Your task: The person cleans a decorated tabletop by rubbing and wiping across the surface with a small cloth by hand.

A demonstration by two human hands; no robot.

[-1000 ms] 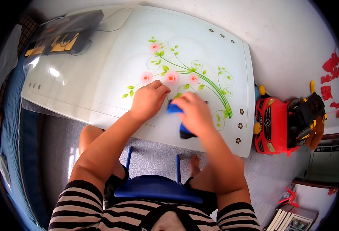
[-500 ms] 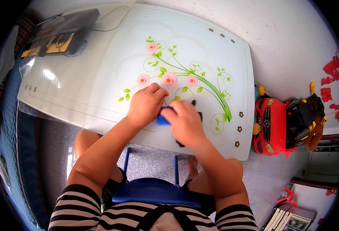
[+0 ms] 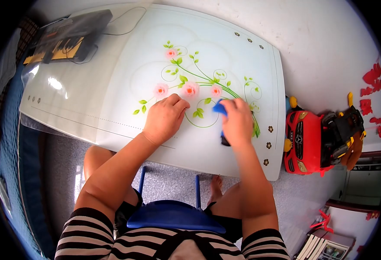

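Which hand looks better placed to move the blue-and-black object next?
The right hand, most likely: its fingers are on the blue-and-black object, parts of which show beside them. The left hand is apart from it, at the table, with nothing visible in its grasp.

Table (image 3: 208, 39): white, flower-printed | far left: keyboard (image 3: 67, 45) | under right grip (image 3: 237, 119): blue-black item (image 3: 219, 107)

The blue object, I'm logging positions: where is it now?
The blue object is in the right hand, right of centre in the head view, by printed stems.
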